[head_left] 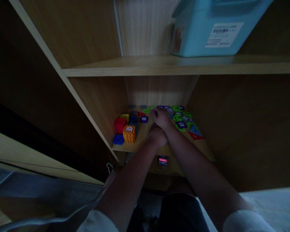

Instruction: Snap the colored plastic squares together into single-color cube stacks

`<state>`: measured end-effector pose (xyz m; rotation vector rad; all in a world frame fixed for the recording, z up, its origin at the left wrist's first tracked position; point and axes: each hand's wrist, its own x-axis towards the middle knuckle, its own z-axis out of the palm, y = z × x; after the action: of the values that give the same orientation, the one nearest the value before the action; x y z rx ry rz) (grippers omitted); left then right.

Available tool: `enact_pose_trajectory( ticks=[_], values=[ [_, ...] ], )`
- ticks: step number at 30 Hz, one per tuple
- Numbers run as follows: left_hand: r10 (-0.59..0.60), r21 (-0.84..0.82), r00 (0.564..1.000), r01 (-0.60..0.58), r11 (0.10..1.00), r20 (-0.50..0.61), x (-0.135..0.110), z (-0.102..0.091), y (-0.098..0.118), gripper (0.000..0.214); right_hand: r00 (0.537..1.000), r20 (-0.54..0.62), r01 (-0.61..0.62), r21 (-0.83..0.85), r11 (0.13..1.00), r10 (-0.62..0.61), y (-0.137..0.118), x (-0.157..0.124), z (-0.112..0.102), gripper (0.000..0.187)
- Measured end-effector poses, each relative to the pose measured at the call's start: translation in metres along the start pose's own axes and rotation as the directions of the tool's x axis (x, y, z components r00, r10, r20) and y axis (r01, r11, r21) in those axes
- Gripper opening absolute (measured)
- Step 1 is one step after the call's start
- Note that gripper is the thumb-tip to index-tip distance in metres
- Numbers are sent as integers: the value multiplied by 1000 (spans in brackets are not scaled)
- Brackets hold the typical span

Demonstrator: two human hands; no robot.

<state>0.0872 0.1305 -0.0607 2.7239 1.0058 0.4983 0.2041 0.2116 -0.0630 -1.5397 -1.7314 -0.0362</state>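
My right hand point(161, 118) reaches over the lower shelf among flat plastic building pieces. Its fingers look curled; what they hold, if anything, is too dark to make out. My left hand point(157, 136) lies just in front, close against my right wrist, its fingers mostly hidden. A purple piece point(144, 119) lies left of my right hand, with a red triangular piece point(140, 114) behind it. To the right spread several green pieces point(177, 117), another purple piece point(181, 124), a blue triangular piece point(195, 130) and a red triangular piece point(195, 136).
At the shelf's left stand an orange stack point(129, 134), a red stack point(120, 125), a yellow stack point(125, 118) and a blue stack point(118, 139). Overhead, the upper shelf board point(145, 66) bears a light-blue bin point(195, 35). A small lit display point(163, 160) sits below.
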Motion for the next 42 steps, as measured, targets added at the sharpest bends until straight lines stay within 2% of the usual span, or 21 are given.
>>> enact_pose_trajectory(
  ticks=[4, 7, 10, 13, 16, 18, 21, 25, 30, 35, 37, 39, 42],
  values=[
    [-18, 26, 999, 19, 999, -41, 1, 4, -1, 45, 985, -161, -80, -64, 995, 68, 8, 3, -29, 25],
    [-46, 51, 996, 50, 997, -70, 1, 7, -1, 50, 960, -227, -204, -172, 964, 163, 18, -6, -59, 26],
    [-71, 70, 994, 77, 995, -88, 1, 9, -1, 53, 934, -215, -349, -360, 866, 287, 26, -30, -81, 25],
    [-69, 73, 993, 76, 994, -95, 2, 11, -1, 54, 924, -186, -380, -520, 765, 334, 30, -58, -91, 26],
    [-65, 73, 993, 72, 995, -99, 3, 12, -2, 51, 872, -128, -447, -602, 662, 472, 30, -75, -94, 40],
    [-67, 71, 992, 74, 995, -104, 3, 11, -2, 49, 837, -63, -460, -617, 638, 543, 28, -79, -96, 50],
    [-69, 67, 992, 77, 995, -109, 3, 8, 0, 44, 844, -32, -455, -573, 682, 535, 26, -80, -98, 53],
    [-71, 64, 991, 78, 995, -113, 2, 5, 2, 40, 886, -99, -446, -446, 776, 452, 31, -79, -97, 57],
    [-83, 57, 989, 91, 994, -124, 1, 3, 4, 36, 924, -143, -381, -243, 892, 355, 45, -77, -92, 27],
    [-91, 34, 989, 95, 995, -120, -12, -7, 7, 25, 918, -292, -267, 42, 963, 268, 52, -79, -85, 33],
    [-71, 18, 990, 74, 997, -124, -27, -12, 11, 22, 919, -301, -233, 107, 967, 255, 53, -80, -82, 38],
    [-56, 5, 988, 57, 998, -145, -54, -16, 17, 18, 928, -271, -217, 164, 962, 255, 53, -79, -78, 43],
    [-8, -62, 971, -7, 998, -237, -121, -12, 28, 24, 935, -217, -222, 254, 941, 279, 51, -77, -74, 46]
  ],
)
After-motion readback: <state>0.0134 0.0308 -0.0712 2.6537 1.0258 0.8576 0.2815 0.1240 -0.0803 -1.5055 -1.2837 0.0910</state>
